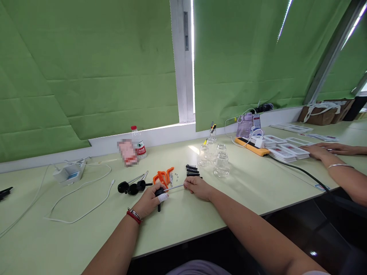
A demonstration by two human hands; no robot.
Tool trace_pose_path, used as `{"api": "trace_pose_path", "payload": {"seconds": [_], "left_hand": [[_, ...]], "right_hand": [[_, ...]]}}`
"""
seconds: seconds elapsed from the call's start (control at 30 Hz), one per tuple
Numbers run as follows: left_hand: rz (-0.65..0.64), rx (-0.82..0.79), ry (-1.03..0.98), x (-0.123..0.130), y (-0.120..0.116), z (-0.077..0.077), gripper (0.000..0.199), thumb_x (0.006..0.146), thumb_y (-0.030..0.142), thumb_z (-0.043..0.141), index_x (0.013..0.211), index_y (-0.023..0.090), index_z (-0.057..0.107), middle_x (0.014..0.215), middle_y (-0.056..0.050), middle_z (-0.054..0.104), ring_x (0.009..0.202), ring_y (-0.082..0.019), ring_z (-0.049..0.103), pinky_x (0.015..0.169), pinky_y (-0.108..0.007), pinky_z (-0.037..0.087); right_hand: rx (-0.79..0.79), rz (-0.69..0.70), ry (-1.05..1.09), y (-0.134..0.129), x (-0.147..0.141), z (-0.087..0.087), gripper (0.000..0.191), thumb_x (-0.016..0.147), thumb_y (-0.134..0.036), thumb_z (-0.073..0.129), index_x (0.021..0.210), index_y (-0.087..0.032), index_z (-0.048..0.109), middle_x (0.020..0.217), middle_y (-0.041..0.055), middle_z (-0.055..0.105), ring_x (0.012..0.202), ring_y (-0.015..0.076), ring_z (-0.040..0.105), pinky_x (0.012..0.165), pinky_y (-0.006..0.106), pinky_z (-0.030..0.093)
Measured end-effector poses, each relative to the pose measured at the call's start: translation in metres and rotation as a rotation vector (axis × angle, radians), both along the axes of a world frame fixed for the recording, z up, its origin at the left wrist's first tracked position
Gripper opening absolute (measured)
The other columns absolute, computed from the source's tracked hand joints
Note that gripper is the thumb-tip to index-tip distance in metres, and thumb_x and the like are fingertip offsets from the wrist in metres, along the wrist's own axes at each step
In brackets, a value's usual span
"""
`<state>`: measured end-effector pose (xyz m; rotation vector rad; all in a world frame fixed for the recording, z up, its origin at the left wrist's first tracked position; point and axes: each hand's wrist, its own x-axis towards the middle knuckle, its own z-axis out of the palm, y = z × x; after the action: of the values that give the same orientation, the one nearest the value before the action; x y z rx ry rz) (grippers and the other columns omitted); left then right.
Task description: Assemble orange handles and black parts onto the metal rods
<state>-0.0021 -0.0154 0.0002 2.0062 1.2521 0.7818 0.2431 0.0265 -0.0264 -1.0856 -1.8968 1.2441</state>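
Black-headed metal rod (175, 187) lies between the two hands, low over the front part of the pale table (94, 244). Furthest left among the main items, a white power strip (73, 175) sits near a loosely looped white cable (66, 222). Next come similar black-headed pieces (123, 187), their rods angled toward the back. The left hand (149, 199), with white wrapping on one digit, is closed around the rod's black head. Behind it stand a red-capped bottle (141, 148) and, nearer, orange parts (162, 177). The right hand (199, 187) pinches the rod's other end in its fingertips, just beside small black pieces (192, 170). Clear glass jars (221, 169) stand further right, then an orange power strip (252, 147), stacked white frames (282, 152) and another person's hands (317, 151).
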Motion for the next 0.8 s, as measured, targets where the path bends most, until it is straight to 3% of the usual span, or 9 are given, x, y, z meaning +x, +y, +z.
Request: {"api": "trace_pose_path", "payload": {"seconds": [0.17, 0.4, 0.8], "left_hand": [[-0.007, 0.015, 0.004, -0.001, -0.001, 0.001, 0.024, 0.078, 0.040, 0.055, 0.087, 0.018, 0.058, 0.082, -0.001, 0.053, 0.075, -0.016, 0.046, 0.069, -0.026, 0.038], [-0.012, 0.013, -0.009, 0.000, 0.000, 0.000, 0.025, 0.078, 0.040, 0.055, 0.089, 0.018, 0.058, 0.082, -0.001, 0.053, 0.076, -0.016, 0.046, 0.070, -0.027, 0.039], [0.004, -0.002, -0.008, 0.000, 0.000, 0.000, 0.019, 0.078, 0.036, 0.056, 0.085, 0.018, 0.056, 0.077, 0.001, 0.049, 0.072, -0.015, 0.043, 0.065, -0.024, 0.036]], "right_hand": [[-0.016, -0.002, 0.020, 0.000, -0.002, 0.002, 0.026, 0.085, -0.039, 0.050, 0.073, -0.017, 0.054, 0.065, -0.0022, 0.047, 0.057, 0.0093, 0.041, 0.060, 0.024, 0.036], [0.051, -0.003, 0.036, 0.004, 0.000, -0.008, 0.014, 0.078, -0.031, 0.058, 0.087, -0.021, 0.053, 0.066, -0.0040, 0.045, 0.058, 0.0101, 0.040, 0.055, 0.023, 0.034], [-0.007, 0.020, 0.051, 0.002, 0.000, -0.006, 0.015, 0.082, -0.034, 0.053, 0.079, -0.020, 0.051, 0.064, -0.0040, 0.043, 0.057, 0.0098, 0.041, 0.057, 0.023, 0.034]]}}
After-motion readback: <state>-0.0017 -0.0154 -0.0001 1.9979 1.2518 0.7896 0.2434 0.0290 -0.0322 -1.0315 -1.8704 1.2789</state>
